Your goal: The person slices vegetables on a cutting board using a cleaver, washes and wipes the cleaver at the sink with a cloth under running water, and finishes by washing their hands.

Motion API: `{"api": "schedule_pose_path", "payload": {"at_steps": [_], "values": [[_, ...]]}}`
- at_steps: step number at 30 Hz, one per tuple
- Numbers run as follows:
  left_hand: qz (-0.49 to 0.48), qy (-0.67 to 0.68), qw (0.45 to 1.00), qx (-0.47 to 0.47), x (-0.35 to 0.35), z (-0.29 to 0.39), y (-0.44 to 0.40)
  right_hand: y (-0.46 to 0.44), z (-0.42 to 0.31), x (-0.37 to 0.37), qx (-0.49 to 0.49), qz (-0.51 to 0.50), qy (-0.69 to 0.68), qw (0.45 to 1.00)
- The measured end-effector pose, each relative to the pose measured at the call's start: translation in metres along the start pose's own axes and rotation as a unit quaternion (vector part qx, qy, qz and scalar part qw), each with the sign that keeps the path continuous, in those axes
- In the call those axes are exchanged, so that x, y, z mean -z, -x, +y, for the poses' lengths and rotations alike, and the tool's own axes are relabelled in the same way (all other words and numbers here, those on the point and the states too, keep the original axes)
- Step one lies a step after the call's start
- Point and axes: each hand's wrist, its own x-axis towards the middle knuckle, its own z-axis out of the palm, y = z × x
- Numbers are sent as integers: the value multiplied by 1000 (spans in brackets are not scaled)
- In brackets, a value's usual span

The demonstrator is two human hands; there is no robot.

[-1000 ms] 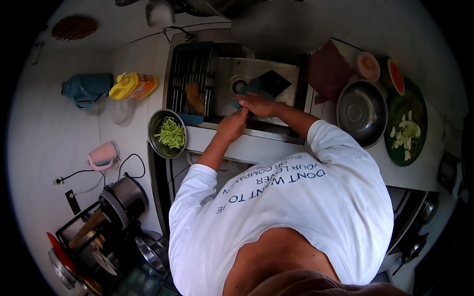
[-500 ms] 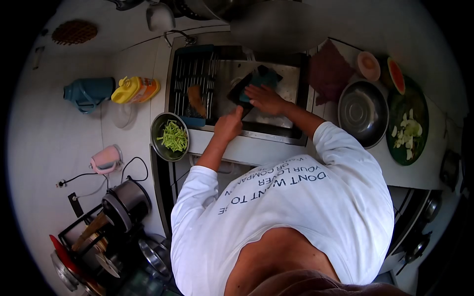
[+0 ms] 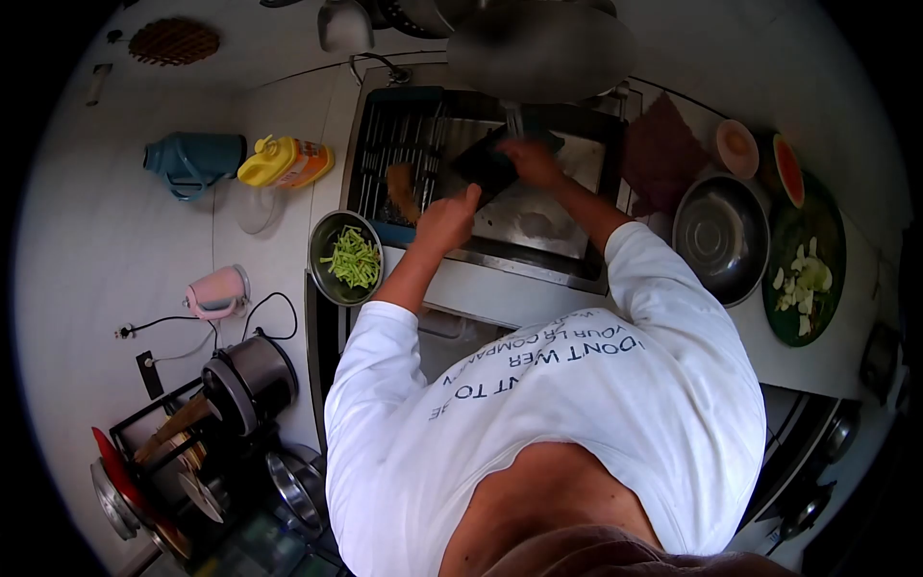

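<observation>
Over the sink [image 3: 577, 188], my left hand [image 3: 448, 223] is closed on the near end of a dark flat object [image 3: 484, 165] shaped like a cleaver. My right hand [image 3: 532, 162] is at its far side, somewhat blurred, with fingers curled around what looks like a teal cloth [image 3: 552, 141]. Just above that hand, water [image 3: 513, 117] runs down. Both hands partly hide the dark object and the cloth. Left of my left forearm stands a steel bowl [image 3: 320, 272] of green vegetable strips [image 3: 352, 258].
A drying rack [image 3: 370, 159] holding a brown scrubber [image 3: 401, 190] covers the sink's left side. Right of it sit a reddish cloth [image 3: 661, 154], a steel basin [image 3: 721, 236] and a green board [image 3: 812, 322] with white slices. A yellow jug [image 3: 286, 162] and blue thermos [image 3: 195, 163] stand left.
My right hand has gone from lying flat on the teal cloth to curled, close to the running water. The dark object has tilted and lifted slightly. The whole view has shifted a little.
</observation>
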Motion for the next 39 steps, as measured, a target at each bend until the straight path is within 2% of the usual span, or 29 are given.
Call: {"api": "schedule_pose_path", "payload": {"at_steps": [2, 5, 8, 10, 11, 14, 17, 20, 23, 24, 26, 29, 30, 32, 33, 34, 35, 36, 37, 38, 39], "values": [[-2, 5, 1000, -13, -1, -1, -5, 3, -50, 5, -58, -56, -136, 987], [-6, 13, 999, -37, -4, 1, -12, 1, -86, 7, -87, -126, -279, 948], [-4, 5, 998, -60, -10, -2, -17, -8, -76, -5, -64, -110, -449, 884], [1, 0, 998, -71, -7, -1, -19, -10, -73, 1, 25, -58, -228, 972], [4, 0, 997, -73, -5, -1, -18, -11, -72, 4, 68, -32, -110, 991], [15, -5, 996, -87, -1, 0, -18, -6, -66, 9, 164, -29, 168, 972], [37, -12, 994, -99, -4, 1, -15, -7, -87, 40, 55, -121, 114, 984], [43, -4, 995, -94, -7, 4, -3, -5, -48, 38, 3, -48, 256, 966], [44, -1, 995, -93, -5, 3, 8, 3, 6, 49, -6, 43, 239, 970], [43, 0, 995, -95, -6, 3, 13, 3, 16, 52, -76, 10, 167, 983], [39, -7, 995, -93, -7, 2, 20, 0, 35, 58, -213, -55, 23, 975], [30, 17, 997, -69, -2, 3, 36, -5, 74, 51, -322, -27, -49, 945], [26, 31, 997, -58, 0, 3, 43, -7, 66, 52, -366, 48, -165, 914], [11, 55, 998, -10, 1, 2, 54, -7, 40, 54, -430, 193, -385, 794], [3, 67, 998, 14, 0, 1, 60, -3, 45, 54, -311, 182, -235, 902], [-6, 74, 996, 48, -1, 0, 64, 5, 54, 52, -178, 163, -75, 968], [-15, 81, 993, 83, -4, -1, 69, 9, 63, 49, -35, 136, 89, 986], [-23, 87, 989, 118, -7, -2, 74, 4, 58, 48, -141, 156, -260, 942], [-17, 95, 986, 134, -9, -3, 80, -7, 47, 48, -226, 154, -574, 772], [-11, 103, 983, 149, -11, -4, 86, -15, 38, 51, -282, 130, -810, 497], [-4, 111, 980, 165, -12, -5, 91, -11, 28, 57, -251, 140, -823, 491]]}}
